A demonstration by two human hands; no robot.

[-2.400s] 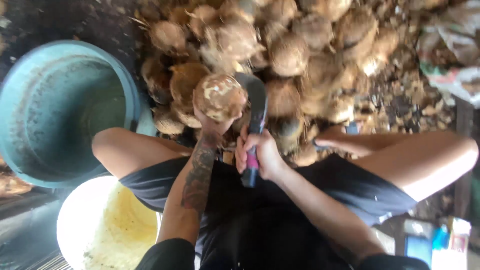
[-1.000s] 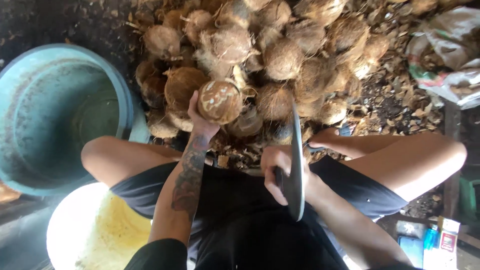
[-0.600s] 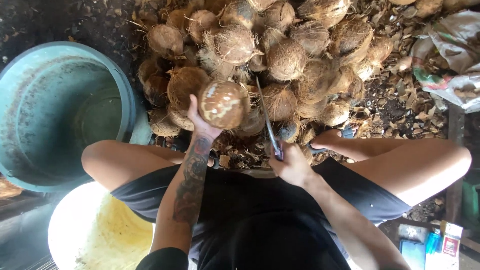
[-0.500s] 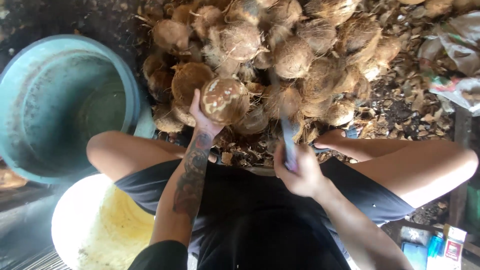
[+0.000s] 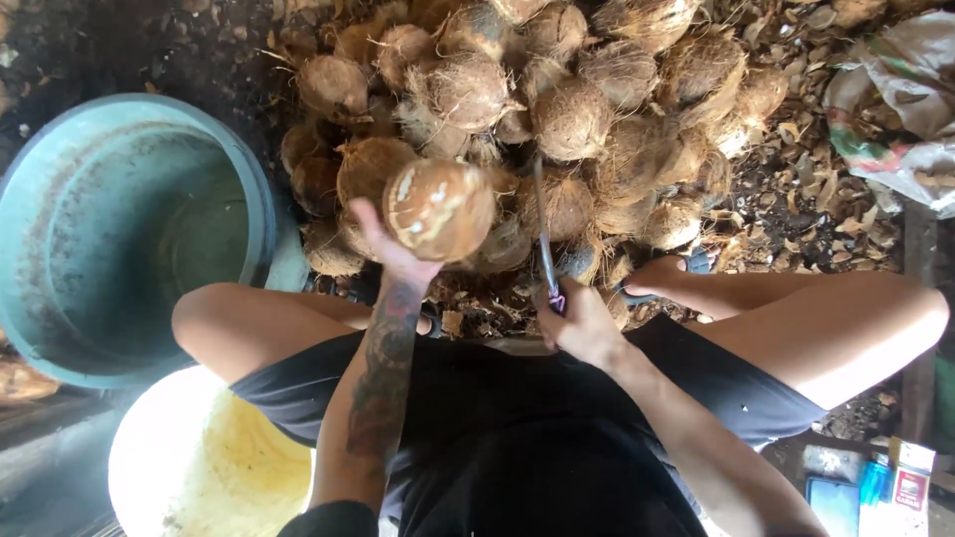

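My left hand point(image 5: 390, 249) holds up a brown, partly husked coconut point(image 5: 438, 209) in front of my knees. My right hand point(image 5: 582, 323) grips the handle of a large knife point(image 5: 543, 234), its blade seen edge-on and pointing away from me, just right of the coconut. Blade and coconut are apart. A heap of husky coconuts point(image 5: 557, 109) lies on the ground beyond both hands. I sit with bare knees spread, in dark shorts.
A big teal tub point(image 5: 60, 298) stands at the left. A white bucket point(image 5: 169, 467) with a yellowish inside sits by my left thigh. Husk scraps litter the ground, a crumpled sack point(image 5: 900, 109) lies at the upper right, and small bottles point(image 5: 890, 487) stand at the lower right.
The knife was swung out flat to the right, then brought back up beside the coconut, now edge-on. My left hand has kept the coconut raised, turning it slightly.
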